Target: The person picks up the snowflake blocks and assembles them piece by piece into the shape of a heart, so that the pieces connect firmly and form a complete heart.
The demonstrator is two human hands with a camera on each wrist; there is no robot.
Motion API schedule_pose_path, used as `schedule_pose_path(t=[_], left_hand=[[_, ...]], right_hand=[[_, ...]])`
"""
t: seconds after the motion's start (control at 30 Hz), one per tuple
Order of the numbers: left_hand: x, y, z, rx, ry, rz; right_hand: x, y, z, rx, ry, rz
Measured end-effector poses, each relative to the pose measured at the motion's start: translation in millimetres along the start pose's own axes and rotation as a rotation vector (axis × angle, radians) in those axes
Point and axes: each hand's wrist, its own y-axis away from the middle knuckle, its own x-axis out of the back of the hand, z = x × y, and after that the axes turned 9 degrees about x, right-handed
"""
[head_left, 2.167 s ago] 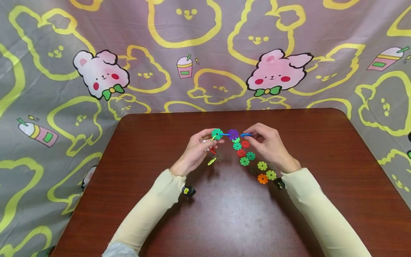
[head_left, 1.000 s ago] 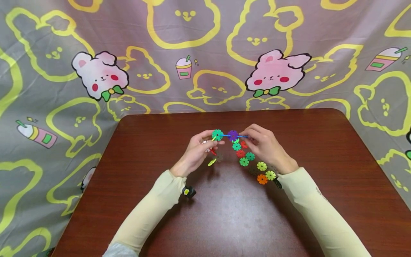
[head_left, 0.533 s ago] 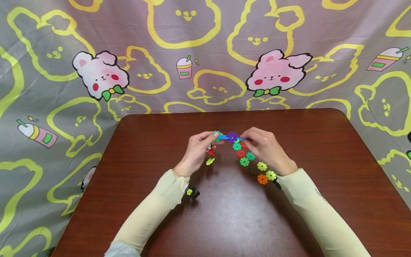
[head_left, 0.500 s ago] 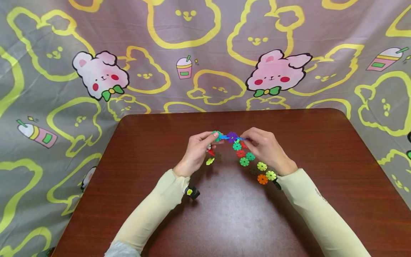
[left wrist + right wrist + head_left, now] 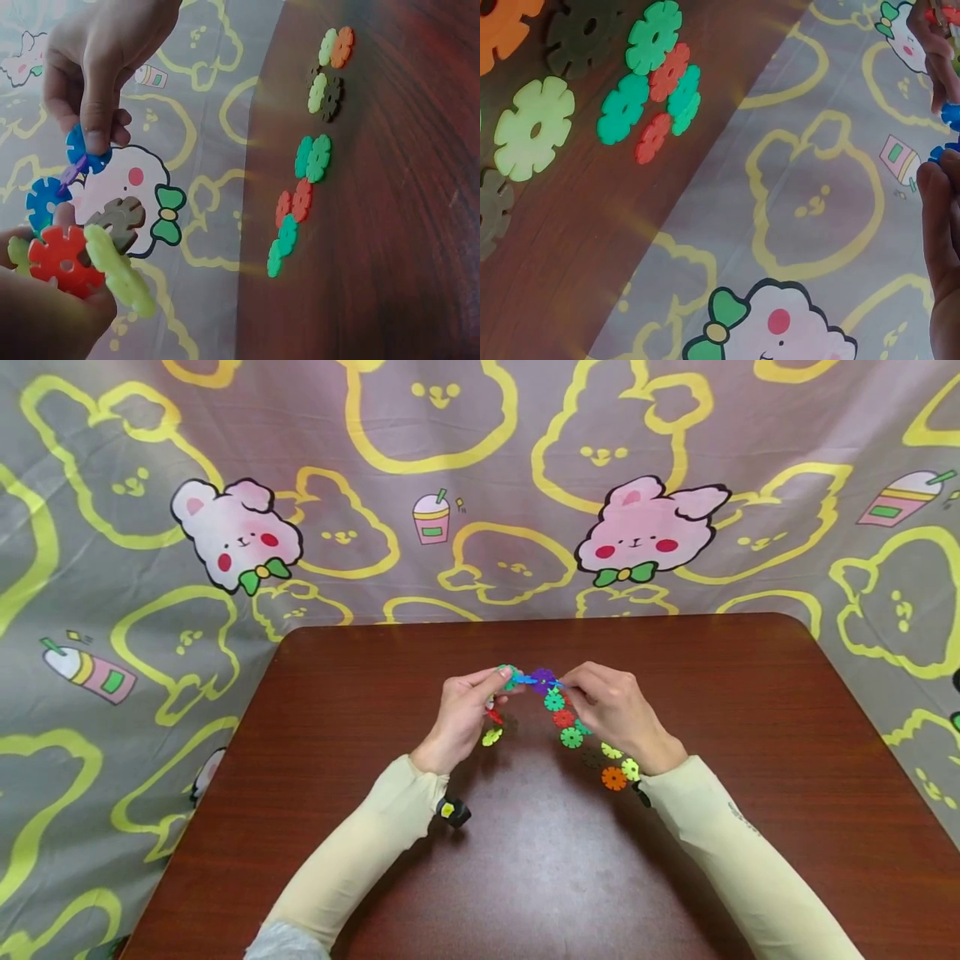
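So the left hand point(image 5: 461, 718) has a snug grip on one end of a linked disc chain point(image 5: 64, 259), held up off the table point(image 5: 525, 877). The right hand point(image 5: 618, 706) is pinching a blue disc point(image 5: 76, 147) right against the purple disc point(image 5: 543, 681); can't tell if it's fully slotted. Another blue one point(image 5: 45, 201) sits on purple's other side. A bunch of loose discs point(image 5: 572, 738) lie flat on the tabletop near the right hand.
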Motion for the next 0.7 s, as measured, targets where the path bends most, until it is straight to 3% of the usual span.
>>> schedule_pose_path(t=[0.17,0.37,0.7], left_hand=[[-1.2,1.6,0.7,-0.034,-0.006,0.004],[-1.6,0.6,-1.6,0.033,-0.051,-0.009],[2.5,2.4,3.0,0.064,-0.223,-0.132]], right_hand=[[-0.5,-0.6,-0.7,-0.011,0.015,-0.008],[2.6,-1.2,1.8,-0.014,0.040,-0.016],[9.1,-1.2,5.4,-0.082,-0.034,-0.012]])
